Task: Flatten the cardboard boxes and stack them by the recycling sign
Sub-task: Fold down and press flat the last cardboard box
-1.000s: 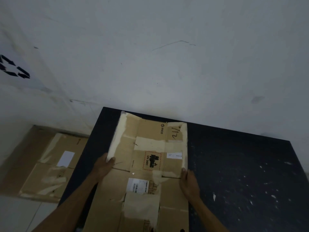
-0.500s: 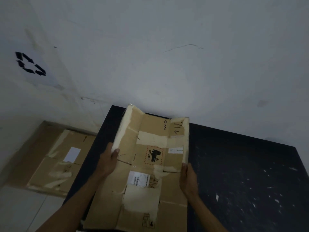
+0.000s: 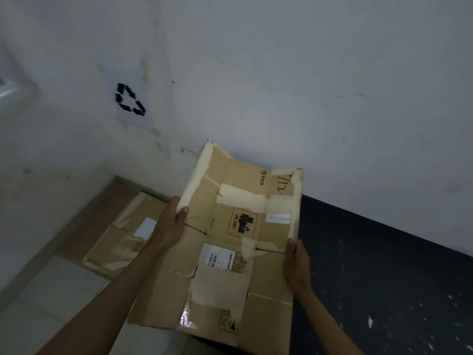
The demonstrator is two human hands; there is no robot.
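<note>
The person holds a flattened box point(image 3: 230, 242) in both hands, up off the dark table point(image 3: 378, 272) and reaching out past its left edge. The left hand point(image 3: 170, 226) grasps the box's left edge, thumb pressed on the top face and fingers wrapped underneath. The right hand point(image 3: 297, 265) grasps the right edge, thumb tip at the rim, the fingers hidden behind the cardboard. The far end of the box tilts up toward the wall point(image 3: 281, 85), its two side flaps bent upward. The top face carries strips of pale tape, a red-bordered UN 3481 label point(image 3: 243, 222), a white shipping label point(image 3: 217, 257) and the printed word PICO near the far edge. On the floor point(image 3: 51, 303) to the left, below the table, lies a stack point(image 3: 120, 239) of flattened cardboard against the wall, with a white label on its top sheet. Above that stack a black recycling sign point(image 3: 130, 99) is marked on the wall. White flecks speckle the table's right part.
</note>
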